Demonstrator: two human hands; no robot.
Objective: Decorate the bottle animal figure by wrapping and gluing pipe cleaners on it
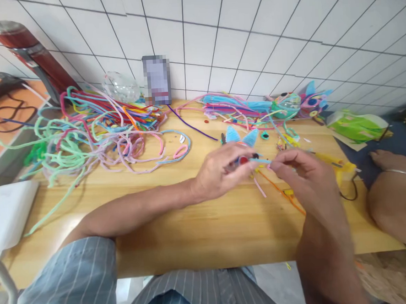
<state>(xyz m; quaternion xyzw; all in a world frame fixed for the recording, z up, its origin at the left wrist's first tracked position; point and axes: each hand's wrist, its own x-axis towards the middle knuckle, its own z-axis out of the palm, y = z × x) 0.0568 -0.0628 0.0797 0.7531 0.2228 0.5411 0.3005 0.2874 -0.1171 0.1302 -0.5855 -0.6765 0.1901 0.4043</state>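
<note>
Blue pipe cleaner [260,160] is pinched between both grips above the wooden desk [180,236]: the left hand [221,171] is closed on its red-beaded end, the right hand [300,169] on the other, so it is kept taut. Loose pipe cleaners [95,131] are heaped behind, and a yellow glue gun [338,166] is laid beside the right hand

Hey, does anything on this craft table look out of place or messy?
Yes. The pipe cleaners lie in a loose tangle across the table's left side, a pale green one trailing toward its front edge. Stray pieces lie scattered around the left hand and right hand, which pinch a small blue piece between them.
</note>
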